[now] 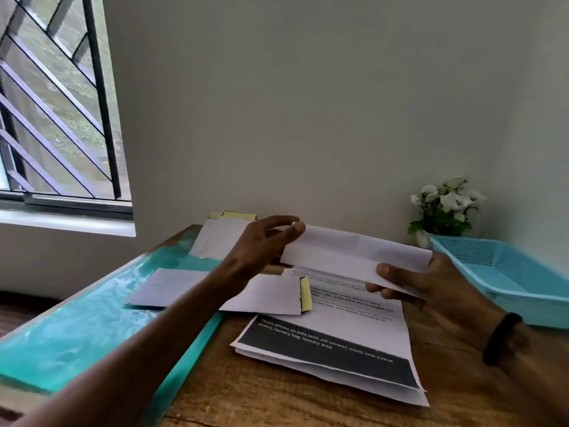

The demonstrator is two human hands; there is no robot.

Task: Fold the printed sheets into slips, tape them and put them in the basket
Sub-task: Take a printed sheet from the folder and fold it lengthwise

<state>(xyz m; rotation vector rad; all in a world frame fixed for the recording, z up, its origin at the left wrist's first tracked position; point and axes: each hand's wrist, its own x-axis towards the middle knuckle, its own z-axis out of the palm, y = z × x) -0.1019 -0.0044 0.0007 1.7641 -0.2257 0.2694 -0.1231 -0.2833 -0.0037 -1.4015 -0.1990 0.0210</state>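
A folded white sheet (348,254) is held in the air above the table, long side across. My left hand (264,245) pinches its left end between thumb and fingers. At the right end, my right hand (431,288) grips the sheet with the thumb on top. Below lies a stack of printed sheets (332,349) with a black band of white text. A folded slip with yellow tape (271,295) lies on the stack's far edge. The light blue basket (523,291) stands at the right, with nothing visible inside.
Another folded slip (166,286) lies flat on the turquoise strip (77,334) of the wooden table. More folded sheets with yellow tape (221,235) lean against the wall at the back. A white pot of flowers (443,211) stands behind the basket. A barred window is at the left.
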